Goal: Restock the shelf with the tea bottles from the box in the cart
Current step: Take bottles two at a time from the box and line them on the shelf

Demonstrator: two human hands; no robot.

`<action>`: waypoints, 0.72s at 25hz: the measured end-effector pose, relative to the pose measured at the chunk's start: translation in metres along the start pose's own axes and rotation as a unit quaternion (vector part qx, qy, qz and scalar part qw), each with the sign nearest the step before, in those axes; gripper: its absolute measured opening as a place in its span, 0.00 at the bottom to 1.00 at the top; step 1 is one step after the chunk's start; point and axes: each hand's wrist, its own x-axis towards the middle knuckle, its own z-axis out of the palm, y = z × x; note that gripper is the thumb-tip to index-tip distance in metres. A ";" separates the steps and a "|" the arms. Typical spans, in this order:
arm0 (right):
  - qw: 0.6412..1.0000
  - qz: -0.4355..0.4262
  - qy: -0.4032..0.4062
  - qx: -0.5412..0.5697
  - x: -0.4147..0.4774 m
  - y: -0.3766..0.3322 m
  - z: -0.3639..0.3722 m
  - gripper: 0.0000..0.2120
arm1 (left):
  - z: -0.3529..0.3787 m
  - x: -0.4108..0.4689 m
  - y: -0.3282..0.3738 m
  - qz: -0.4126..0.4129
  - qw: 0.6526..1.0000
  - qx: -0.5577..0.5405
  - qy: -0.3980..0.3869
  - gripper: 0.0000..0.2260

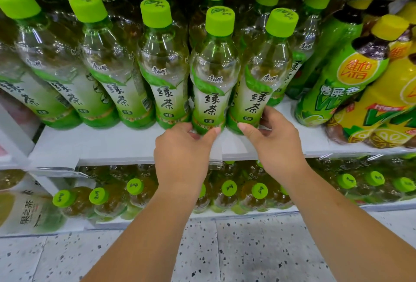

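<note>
The white shelf [126, 144] carries a front row of green tea bottles, with yellow-capped lemon tea bottles [380, 92] crowding its right end; bare board remains ahead of the row; the left hand [182, 153] pinches the base of one green tea bottle [212, 74] and the right hand [275, 140] grips the base of its neighbour [262, 79], both upright on the shelf; neither cart nor box is in view; to finish this placement well, slide both bases level with the row, labels facing out, caps [220, 20] aligned, and let go only once each stands steady
</note>
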 end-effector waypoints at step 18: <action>1.000 0.021 -0.011 0.011 0.012 0.009 0.004 0.25 | 0.001 0.008 0.008 -0.048 0.999 0.021 -0.009 0.23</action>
